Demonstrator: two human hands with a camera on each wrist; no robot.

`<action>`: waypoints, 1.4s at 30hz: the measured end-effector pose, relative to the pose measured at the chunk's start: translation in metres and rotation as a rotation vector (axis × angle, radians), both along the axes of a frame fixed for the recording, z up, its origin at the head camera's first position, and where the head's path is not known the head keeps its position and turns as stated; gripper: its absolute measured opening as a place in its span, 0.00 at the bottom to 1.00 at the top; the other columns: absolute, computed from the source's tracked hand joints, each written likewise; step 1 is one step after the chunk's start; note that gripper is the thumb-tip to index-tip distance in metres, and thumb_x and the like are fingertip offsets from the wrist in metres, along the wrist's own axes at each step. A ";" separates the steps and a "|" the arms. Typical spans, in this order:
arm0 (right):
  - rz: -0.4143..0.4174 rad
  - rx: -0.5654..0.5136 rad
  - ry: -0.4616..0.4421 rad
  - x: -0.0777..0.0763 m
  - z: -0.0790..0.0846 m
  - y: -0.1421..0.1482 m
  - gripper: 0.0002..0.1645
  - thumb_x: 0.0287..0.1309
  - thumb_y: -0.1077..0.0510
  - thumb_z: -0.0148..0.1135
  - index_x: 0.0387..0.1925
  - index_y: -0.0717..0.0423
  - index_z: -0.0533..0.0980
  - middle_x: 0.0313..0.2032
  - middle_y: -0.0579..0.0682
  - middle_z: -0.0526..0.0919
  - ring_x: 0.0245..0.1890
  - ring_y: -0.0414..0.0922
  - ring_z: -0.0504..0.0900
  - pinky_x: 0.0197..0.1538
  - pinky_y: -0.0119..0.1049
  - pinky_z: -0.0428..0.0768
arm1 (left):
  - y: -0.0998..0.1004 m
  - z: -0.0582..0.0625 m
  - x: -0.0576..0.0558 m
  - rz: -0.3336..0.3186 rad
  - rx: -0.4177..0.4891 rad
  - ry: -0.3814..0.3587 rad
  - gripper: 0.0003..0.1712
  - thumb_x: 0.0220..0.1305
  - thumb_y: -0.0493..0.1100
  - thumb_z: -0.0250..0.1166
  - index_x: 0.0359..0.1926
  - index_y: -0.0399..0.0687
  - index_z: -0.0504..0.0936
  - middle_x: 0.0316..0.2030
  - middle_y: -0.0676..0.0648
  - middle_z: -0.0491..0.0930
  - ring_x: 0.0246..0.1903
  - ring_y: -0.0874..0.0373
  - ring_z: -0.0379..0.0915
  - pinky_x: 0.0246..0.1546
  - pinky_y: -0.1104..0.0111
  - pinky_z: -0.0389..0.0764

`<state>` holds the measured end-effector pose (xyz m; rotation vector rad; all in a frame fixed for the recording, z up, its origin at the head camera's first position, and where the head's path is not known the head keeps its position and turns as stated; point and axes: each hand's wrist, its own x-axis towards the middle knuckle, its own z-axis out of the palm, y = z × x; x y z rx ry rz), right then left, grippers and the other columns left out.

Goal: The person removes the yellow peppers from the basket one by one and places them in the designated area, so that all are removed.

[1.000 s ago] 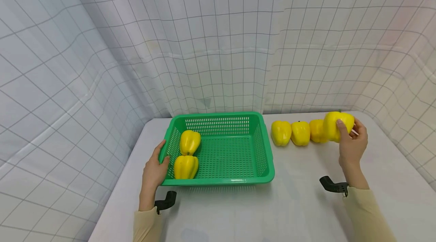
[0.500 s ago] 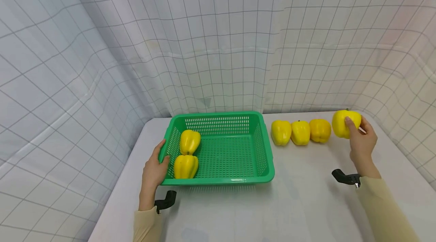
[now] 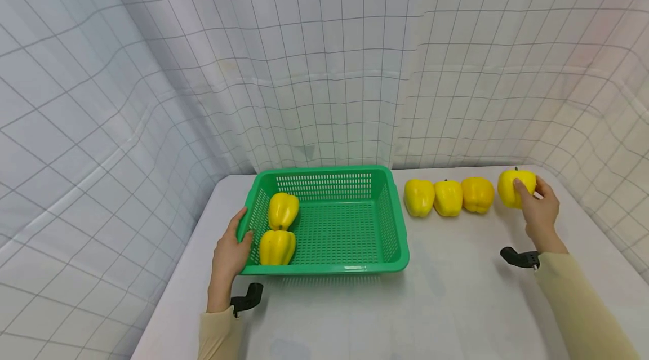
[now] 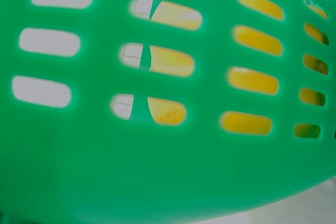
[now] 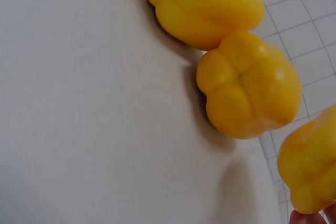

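My left hand grips the left rim of a green plastic basket, thumb on the inner side. Two yellow bell peppers, a rear one and a front one, lie along the basket's left side. Seen from the left wrist, the slotted basket wall fills the view, yellow showing through the slots. At the table's far right my right hand holds another yellow bell pepper, just right of a row. The right wrist view has this held bell pepper at its right edge, with fingertips below.
Three yellow bell peppers, left, middle and right, stand in a row right of the basket. The white table ends at a gridded white curtain behind and at both sides.
My right hand has moved right with the bell pepper, away from in front of the row's rightmost pepper, and slightly lower in the last half second. My left hand and the basket stay put.
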<state>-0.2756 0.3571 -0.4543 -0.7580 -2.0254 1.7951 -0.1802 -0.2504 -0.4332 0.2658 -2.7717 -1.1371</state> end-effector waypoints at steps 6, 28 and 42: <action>0.075 0.092 -0.099 -0.002 -0.005 0.005 0.49 0.60 0.36 0.54 0.74 0.53 0.49 0.69 0.58 0.51 0.55 0.44 0.62 0.60 0.32 0.64 | -0.001 -0.001 -0.001 -0.003 -0.003 -0.001 0.32 0.71 0.42 0.51 0.73 0.54 0.54 0.61 0.31 0.66 0.27 0.46 0.70 0.23 0.63 0.66; 0.153 0.050 -0.212 -0.012 -0.023 0.011 0.52 0.62 0.33 0.48 0.74 0.57 0.41 0.72 0.62 0.42 0.69 0.58 0.47 0.66 0.46 0.53 | 0.000 -0.002 -0.001 0.008 0.006 -0.006 0.33 0.71 0.42 0.51 0.73 0.55 0.54 0.61 0.31 0.66 0.28 0.47 0.70 0.24 0.62 0.66; 0.194 0.097 -0.239 -0.011 -0.028 0.014 0.53 0.62 0.31 0.43 0.74 0.57 0.38 0.72 0.63 0.39 0.70 0.60 0.43 0.65 0.52 0.52 | 0.001 0.001 0.001 0.004 -0.002 -0.004 0.33 0.71 0.42 0.51 0.73 0.54 0.54 0.60 0.30 0.67 0.26 0.47 0.69 0.23 0.63 0.66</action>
